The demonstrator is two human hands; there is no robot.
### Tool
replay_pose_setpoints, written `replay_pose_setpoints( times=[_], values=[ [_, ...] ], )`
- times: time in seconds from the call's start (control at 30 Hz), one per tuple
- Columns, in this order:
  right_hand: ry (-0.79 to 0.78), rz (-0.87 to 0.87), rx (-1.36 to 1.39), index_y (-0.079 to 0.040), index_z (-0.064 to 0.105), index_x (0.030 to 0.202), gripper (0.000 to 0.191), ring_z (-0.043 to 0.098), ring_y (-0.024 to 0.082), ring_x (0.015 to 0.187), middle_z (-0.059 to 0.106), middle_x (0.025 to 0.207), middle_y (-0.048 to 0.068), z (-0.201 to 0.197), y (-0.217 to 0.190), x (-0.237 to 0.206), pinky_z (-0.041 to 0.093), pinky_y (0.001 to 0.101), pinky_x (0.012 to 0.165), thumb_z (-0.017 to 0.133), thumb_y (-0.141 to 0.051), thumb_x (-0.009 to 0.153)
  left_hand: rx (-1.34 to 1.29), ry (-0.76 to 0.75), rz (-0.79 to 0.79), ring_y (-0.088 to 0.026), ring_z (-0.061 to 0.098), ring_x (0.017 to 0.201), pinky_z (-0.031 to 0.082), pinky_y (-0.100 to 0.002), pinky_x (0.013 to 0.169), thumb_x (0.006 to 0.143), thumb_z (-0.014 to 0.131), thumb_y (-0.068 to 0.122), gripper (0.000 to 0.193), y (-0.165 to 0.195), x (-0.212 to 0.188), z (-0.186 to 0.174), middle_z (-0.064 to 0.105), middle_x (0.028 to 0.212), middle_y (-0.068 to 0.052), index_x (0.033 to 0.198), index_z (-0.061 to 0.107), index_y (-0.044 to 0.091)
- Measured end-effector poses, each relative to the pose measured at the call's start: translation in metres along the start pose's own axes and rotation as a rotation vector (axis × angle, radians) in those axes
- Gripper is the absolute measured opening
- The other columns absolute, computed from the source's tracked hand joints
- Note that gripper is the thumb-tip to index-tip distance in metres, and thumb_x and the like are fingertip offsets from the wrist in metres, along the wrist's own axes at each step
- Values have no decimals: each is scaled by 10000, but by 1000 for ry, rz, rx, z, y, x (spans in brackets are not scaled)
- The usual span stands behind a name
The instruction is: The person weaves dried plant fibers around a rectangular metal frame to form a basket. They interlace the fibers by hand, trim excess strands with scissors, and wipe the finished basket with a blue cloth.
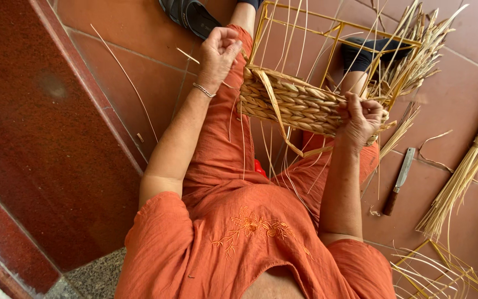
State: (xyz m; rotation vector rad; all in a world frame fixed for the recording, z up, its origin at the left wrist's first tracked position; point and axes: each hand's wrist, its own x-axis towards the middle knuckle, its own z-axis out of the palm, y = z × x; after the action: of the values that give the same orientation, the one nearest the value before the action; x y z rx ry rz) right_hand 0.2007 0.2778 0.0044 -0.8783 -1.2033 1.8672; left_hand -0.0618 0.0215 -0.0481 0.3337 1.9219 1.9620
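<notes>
I see my left hand (218, 51) closed in a fist, pinching a thin straw strand (261, 88) and drawing it away from the basket (289, 102). My right hand (360, 119) is curled tight over the basket's woven rim, gripping it. The half-woven basket, on its yellow wire frame (336, 30), rests on my lap above the orange trousers. A knife (399, 180) with a brown handle lies on the tiled floor (139, 72) to the right, near a straw bundle (466, 171). A second wire frame (443, 271) sits at the lower right
</notes>
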Motion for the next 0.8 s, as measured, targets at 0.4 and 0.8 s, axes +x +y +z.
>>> replay_pose_setpoints(
  times=[0.4, 0.8],
  values=[
    [-180, -77, -403, -101, 508, 1026, 204, 731, 160, 688, 779, 968, 142, -18, -22, 1, 599, 262, 584, 678, 11, 1042, 85, -262, -214, -26, 608, 609, 553, -194, 541, 987, 718, 241, 213, -33, -17, 10, 709, 755, 1, 909, 736, 43],
    [-762, -842, -1596, -112, 620, 844, 522, 593, 168, 608, 641, 714, 34, 121, 36, -38, 458, 392, 545, 728, -622, 856, 164, -271, -240, -56, 564, 533, 492, -224, 467, 980, 723, 437, 447, -23, -17, 8, 631, 636, -2, 772, 703, 42]
  ],
)
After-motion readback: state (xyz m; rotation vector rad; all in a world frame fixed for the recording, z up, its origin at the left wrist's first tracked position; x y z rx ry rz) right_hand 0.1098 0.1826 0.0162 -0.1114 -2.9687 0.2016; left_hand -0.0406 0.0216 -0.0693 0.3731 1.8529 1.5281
